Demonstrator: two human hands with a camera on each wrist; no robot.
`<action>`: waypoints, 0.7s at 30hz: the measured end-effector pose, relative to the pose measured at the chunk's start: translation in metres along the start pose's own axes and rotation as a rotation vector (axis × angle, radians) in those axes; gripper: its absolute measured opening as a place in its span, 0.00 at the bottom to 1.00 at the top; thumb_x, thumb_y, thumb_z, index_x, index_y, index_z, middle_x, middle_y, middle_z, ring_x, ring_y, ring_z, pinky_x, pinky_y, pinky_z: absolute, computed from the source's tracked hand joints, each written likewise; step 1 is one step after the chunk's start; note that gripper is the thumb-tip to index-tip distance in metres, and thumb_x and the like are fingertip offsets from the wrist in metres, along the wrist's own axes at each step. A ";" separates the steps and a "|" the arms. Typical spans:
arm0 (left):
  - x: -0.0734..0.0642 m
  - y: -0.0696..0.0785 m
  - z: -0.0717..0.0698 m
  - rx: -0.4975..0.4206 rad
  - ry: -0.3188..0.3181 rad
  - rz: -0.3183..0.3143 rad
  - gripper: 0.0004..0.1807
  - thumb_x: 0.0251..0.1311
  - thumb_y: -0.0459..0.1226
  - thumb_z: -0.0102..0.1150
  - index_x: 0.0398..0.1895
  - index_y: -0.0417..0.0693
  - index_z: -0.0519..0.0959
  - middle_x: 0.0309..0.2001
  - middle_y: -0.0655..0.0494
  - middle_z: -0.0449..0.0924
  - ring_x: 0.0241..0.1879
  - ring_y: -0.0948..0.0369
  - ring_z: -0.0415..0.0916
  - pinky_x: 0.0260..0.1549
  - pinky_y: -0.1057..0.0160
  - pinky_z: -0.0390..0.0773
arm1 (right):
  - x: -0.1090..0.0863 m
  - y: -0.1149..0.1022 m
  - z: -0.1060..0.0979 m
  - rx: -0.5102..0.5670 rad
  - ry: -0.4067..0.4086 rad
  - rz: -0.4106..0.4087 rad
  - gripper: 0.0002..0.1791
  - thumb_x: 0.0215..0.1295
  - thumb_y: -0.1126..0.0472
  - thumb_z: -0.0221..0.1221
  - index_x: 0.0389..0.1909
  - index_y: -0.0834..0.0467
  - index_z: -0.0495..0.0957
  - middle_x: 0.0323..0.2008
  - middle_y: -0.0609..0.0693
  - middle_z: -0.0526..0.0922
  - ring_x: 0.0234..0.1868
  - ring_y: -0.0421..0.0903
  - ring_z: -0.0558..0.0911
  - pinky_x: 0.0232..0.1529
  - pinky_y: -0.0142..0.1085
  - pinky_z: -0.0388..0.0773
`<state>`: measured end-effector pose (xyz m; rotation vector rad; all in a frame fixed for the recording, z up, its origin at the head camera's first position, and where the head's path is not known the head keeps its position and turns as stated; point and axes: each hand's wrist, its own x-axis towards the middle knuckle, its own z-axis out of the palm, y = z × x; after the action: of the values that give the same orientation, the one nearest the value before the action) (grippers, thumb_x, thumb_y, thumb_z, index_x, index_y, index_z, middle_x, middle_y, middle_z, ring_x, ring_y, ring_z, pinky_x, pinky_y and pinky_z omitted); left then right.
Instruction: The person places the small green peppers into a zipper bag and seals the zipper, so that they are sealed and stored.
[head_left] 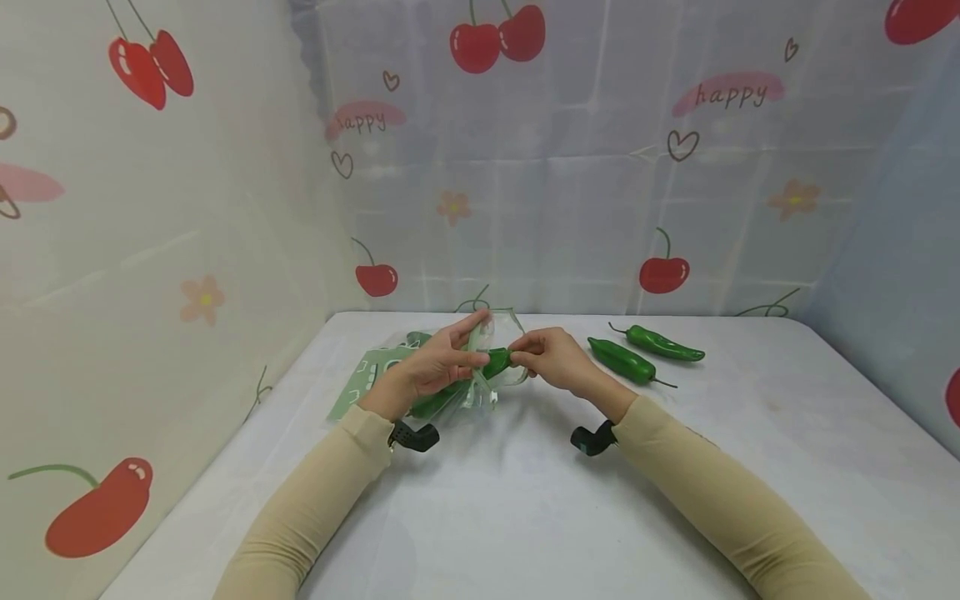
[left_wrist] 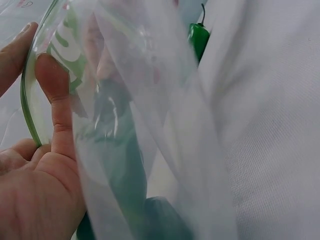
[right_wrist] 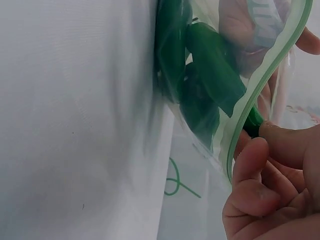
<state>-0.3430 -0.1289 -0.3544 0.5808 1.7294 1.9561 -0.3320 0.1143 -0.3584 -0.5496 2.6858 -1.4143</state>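
Note:
A clear zip bag (right_wrist: 235, 145) with a green zip edge holds several green chili peppers (right_wrist: 172, 50). My left hand (head_left: 438, 362) grips the bag at its mouth, and the zip edge runs between its fingers in the left wrist view. Thumb and fingertips of my right hand (head_left: 555, 360) pinch the tip of one green chili pepper (head_left: 497, 362) at the bag's mouth. Most of that pepper lies inside the bag, as the right wrist view shows. The bag's lower end is partly hidden behind my left hand in the head view.
Two more green chili peppers (head_left: 622, 361) lie on the white table (head_left: 525, 517), right of my right hand. A green panel with white marks (head_left: 356, 387) lies flat at the left hand's far side. Curtains with printed cherries (head_left: 663, 275) stand behind and beside the table.

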 end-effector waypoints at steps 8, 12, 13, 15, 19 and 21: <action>-0.001 0.001 0.000 -0.004 0.007 -0.002 0.53 0.62 0.29 0.69 0.84 0.65 0.49 0.84 0.68 0.43 0.54 0.63 0.74 0.38 0.68 0.82 | 0.003 -0.002 0.003 -0.006 0.021 0.034 0.08 0.71 0.58 0.65 0.46 0.55 0.87 0.44 0.60 0.90 0.28 0.44 0.78 0.30 0.35 0.73; -0.001 0.000 0.000 -0.009 0.004 0.003 0.59 0.54 0.36 0.78 0.84 0.66 0.50 0.84 0.68 0.43 0.57 0.60 0.72 0.39 0.68 0.82 | 0.005 -0.003 0.007 -0.012 0.021 0.043 0.07 0.70 0.57 0.66 0.44 0.54 0.87 0.43 0.59 0.90 0.28 0.44 0.78 0.30 0.35 0.74; -0.001 0.000 0.000 -0.008 0.004 0.004 0.61 0.51 0.38 0.81 0.84 0.66 0.50 0.84 0.69 0.43 0.57 0.60 0.72 0.38 0.68 0.81 | 0.006 -0.003 0.008 -0.016 0.021 0.043 0.07 0.69 0.56 0.67 0.43 0.53 0.87 0.43 0.58 0.91 0.29 0.45 0.79 0.31 0.36 0.75; -0.001 0.000 0.000 -0.004 0.002 0.004 0.67 0.43 0.42 0.85 0.84 0.67 0.50 0.84 0.69 0.43 0.55 0.61 0.73 0.37 0.68 0.81 | 0.007 -0.003 0.011 -0.028 0.023 0.038 0.06 0.69 0.56 0.67 0.42 0.52 0.87 0.42 0.58 0.91 0.30 0.45 0.80 0.32 0.36 0.76; 0.000 -0.001 0.000 -0.002 -0.010 0.003 0.71 0.38 0.45 0.86 0.84 0.66 0.48 0.84 0.69 0.42 0.50 0.63 0.75 0.35 0.69 0.80 | 0.009 -0.006 0.015 -0.048 0.031 0.012 0.06 0.68 0.55 0.68 0.40 0.52 0.88 0.41 0.56 0.91 0.38 0.46 0.85 0.38 0.39 0.79; 0.000 0.000 0.000 -0.013 -0.010 0.003 0.65 0.47 0.40 0.83 0.84 0.66 0.48 0.84 0.69 0.43 0.51 0.63 0.76 0.35 0.69 0.81 | 0.008 -0.008 0.016 -0.052 0.031 -0.003 0.06 0.67 0.55 0.69 0.39 0.52 0.88 0.40 0.55 0.91 0.41 0.46 0.86 0.42 0.40 0.80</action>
<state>-0.3432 -0.1284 -0.3548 0.5880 1.7100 1.9620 -0.3343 0.0949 -0.3607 -0.5397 2.7547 -1.3682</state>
